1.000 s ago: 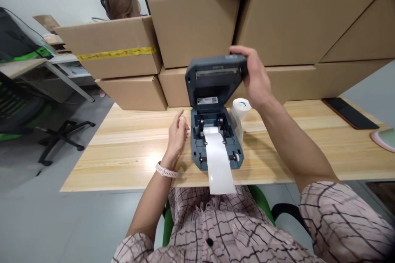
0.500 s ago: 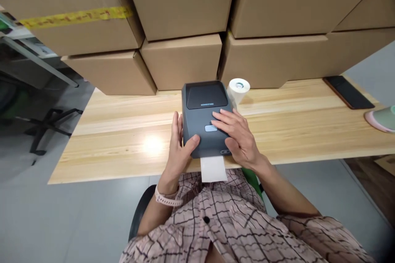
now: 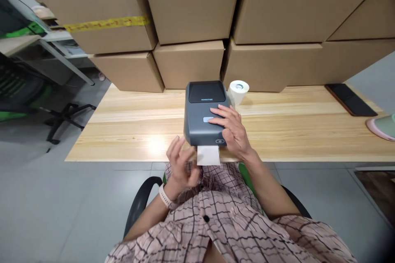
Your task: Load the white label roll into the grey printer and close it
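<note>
A dark grey label printer [image 3: 200,129] sits on the wooden table near its front edge. Out of its front slot hangs a white paper label [image 3: 208,155]. My right hand [image 3: 233,131] rests on the printer's top right side, fingers spread, with a fingertip at the light blue button [image 3: 207,119]. Just left of the label, beside the printer's front corner, my left hand [image 3: 182,162] is raised with fingers apart and curved, slightly blurred, holding nothing. A white paper roll [image 3: 238,91] stands behind the printer at its right.
Stacked cardboard boxes [image 3: 191,63] line the back of the wooden table [image 3: 129,131]. At the right lie a dark phone [image 3: 351,99] and a pink and green object [image 3: 382,126]. An office chair base [image 3: 66,119] stands on the floor at the left.
My left hand has left the printer's left side and moved down toward the label. My right hand remains on the printer. The view has shifted a little.
</note>
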`<state>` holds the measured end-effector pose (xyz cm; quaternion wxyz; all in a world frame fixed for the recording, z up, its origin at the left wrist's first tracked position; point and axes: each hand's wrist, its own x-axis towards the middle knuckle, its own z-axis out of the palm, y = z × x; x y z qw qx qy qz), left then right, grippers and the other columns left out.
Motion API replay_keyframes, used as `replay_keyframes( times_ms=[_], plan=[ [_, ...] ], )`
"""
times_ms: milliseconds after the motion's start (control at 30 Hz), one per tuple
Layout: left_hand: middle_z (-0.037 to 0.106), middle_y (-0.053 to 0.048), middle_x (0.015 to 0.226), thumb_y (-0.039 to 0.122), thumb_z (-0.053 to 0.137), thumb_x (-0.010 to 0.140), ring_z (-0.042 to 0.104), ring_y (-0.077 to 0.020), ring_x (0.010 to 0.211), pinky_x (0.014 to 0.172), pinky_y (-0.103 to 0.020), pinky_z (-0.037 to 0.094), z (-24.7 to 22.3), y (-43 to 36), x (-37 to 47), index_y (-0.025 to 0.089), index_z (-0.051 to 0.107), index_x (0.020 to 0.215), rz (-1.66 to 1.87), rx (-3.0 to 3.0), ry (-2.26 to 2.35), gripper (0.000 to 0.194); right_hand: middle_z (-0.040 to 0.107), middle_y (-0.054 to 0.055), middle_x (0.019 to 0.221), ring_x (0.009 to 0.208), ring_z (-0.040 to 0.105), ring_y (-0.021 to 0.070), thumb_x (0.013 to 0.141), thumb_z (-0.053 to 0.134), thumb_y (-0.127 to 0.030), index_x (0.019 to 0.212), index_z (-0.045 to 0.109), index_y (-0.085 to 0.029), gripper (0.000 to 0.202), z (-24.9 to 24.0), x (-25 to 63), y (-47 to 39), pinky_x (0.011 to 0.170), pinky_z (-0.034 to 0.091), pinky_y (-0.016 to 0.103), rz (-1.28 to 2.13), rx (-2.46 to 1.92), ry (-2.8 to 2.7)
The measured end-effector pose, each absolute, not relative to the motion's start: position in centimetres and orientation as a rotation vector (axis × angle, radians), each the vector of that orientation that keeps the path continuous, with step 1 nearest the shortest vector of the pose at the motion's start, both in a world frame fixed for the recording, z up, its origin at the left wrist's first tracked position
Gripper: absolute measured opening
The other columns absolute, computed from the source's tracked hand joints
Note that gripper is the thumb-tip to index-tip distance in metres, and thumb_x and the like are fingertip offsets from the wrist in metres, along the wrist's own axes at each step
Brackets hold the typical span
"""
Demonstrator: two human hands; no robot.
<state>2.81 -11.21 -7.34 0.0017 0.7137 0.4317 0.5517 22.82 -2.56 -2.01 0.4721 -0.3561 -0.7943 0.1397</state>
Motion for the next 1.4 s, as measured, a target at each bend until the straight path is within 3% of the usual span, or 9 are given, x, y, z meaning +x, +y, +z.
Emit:
replay_keyframes(
  times_ms=[100, 200, 333, 533, 667, 833, 1100, 1233, 1400],
  plan=[
    [0.029, -0.008, 0.172, 0.021, 0.072, 0.086, 0.019, -0.0374, 0.160, 0.128, -0.062, 0.023, -7.4, -12.4, 3.6, 0.027, 0.063, 0.135, 1.589, 2.496, 1.503, 0.050, 0.070, 0.005, 0.140, 0.143, 0.054, 0.0253, 0.109, 0.027, -0.055, 0.118, 0.073, -0.029, 0.054, -2.0, 22.9, -2.5, 0.125, 0.031, 0.054, 0.330, -0.831, -1.948],
    [0.054, -0.007, 0.154, 0.017, 0.072, 0.088, 0.034, -0.0322, 0.151, 0.124, -0.061, 0.029, -6.6, -12.2, 4.3, 0.026, 0.069, 0.102, 1.671, 2.520, 1.558, 0.017, 0.070, 0.006, 0.141, 0.144, 0.053, 0.0244, 0.111, 0.028, -0.052, 0.120, 0.072, -0.028, 0.051, -1.9, 23.1, -2.7, 0.125, 0.031, 0.054, 0.321, -0.823, -1.975],
    [0.070, -0.005, 0.123, 0.010, 0.066, 0.089, 0.052, -0.0267, 0.129, 0.112, -0.055, 0.043, -6.1, -11.9, 4.6, 0.028, 0.069, 0.089, 1.813, 2.495, 1.562, 0.018, 0.067, 0.005, 0.146, 0.145, 0.051, 0.0248, 0.111, 0.030, -0.050, 0.124, 0.069, -0.028, 0.047, -1.0, 23.3, -3.3, 0.125, 0.028, 0.057, 0.249, -0.900, -2.080],
    [0.072, -0.008, 0.119, 0.019, 0.063, 0.093, 0.055, -0.0288, 0.123, 0.103, -0.053, 0.049, -6.5, -12.2, 4.9, 0.026, 0.072, 0.082, 1.729, 2.341, 1.633, 0.016, 0.058, 0.005, 0.157, 0.154, 0.039, 0.0317, 0.109, 0.037, -0.054, 0.125, 0.068, -0.029, 0.043, 0.4, 23.2, -3.4, 0.127, 0.015, 0.068, 0.051, -1.019, -2.244],
    [0.069, -0.011, 0.127, 0.027, 0.064, 0.096, 0.058, -0.0274, 0.125, 0.106, -0.051, 0.050, -5.5, -12.5, 4.9, 0.024, 0.070, 0.103, 1.788, 2.252, 1.499, 0.010, 0.058, 0.006, 0.156, 0.156, 0.036, 0.0321, 0.107, 0.043, -0.054, 0.122, 0.066, -0.027, 0.039, -0.2, 22.7, -3.2, 0.129, 0.014, 0.067, 0.092, -1.001, -2.219],
    [0.050, -0.017, 0.157, 0.038, 0.048, 0.106, 0.046, -0.0268, 0.148, 0.123, -0.052, 0.037, -5.1, -13.0, 4.0, 0.021, 0.044, 0.153, 1.746, 1.765, 1.496, 0.050, 0.039, 0.011, 0.169, 0.157, 0.035, 0.0324, 0.106, 0.044, -0.051, 0.142, 0.053, -0.029, 0.043, -3.0, 22.9, -5.1, 0.126, 0.024, 0.068, 0.175, -1.006, -1.999],
    [0.064, -0.016, 0.141, 0.042, 0.061, 0.097, 0.060, -0.0259, 0.134, 0.111, -0.044, 0.048, -3.3, -7.2, 0.5, 0.020, 0.059, 0.135, 1.707, 1.327, 1.482, 0.044, 0.012, 0.012, 0.178, 0.162, 0.020, 0.0360, 0.106, 0.028, -0.064, 0.167, 0.011, -0.036, 0.069, -0.7, 23.7, -2.5, 0.126, 0.021, 0.071, 0.038, -0.813, -2.019],
    [0.068, -0.017, 0.135, 0.039, 0.071, 0.087, 0.062, -0.0281, 0.130, 0.107, -0.048, 0.050, -1.4, -2.1, -0.8, 0.019, 0.061, 0.131, 1.500, 1.363, 1.423, 0.050, 0.025, 0.015, 0.174, 0.159, 0.031, 0.0343, 0.106, 0.029, -0.065, 0.167, 0.014, -0.033, 0.070, 4.6, 23.1, 3.2, 0.125, 0.028, 0.067, -0.019, -0.763, -1.968],
    [0.047, -0.022, 0.160, 0.041, 0.086, 0.074, 0.040, -0.0371, 0.153, 0.115, -0.054, 0.044, -1.2, 2.4, -0.3, 0.023, 0.047, 0.152, 1.244, 1.354, 1.411, 0.089, 0.052, 0.013, 0.159, 0.144, 0.052, 0.0311, 0.106, 0.034, -0.062, 0.162, 0.027, -0.032, 0.064, 9.3, 22.0, 10.4, 0.117, 0.044, 0.058, 0.046, -0.818, -1.867]
  ],
)
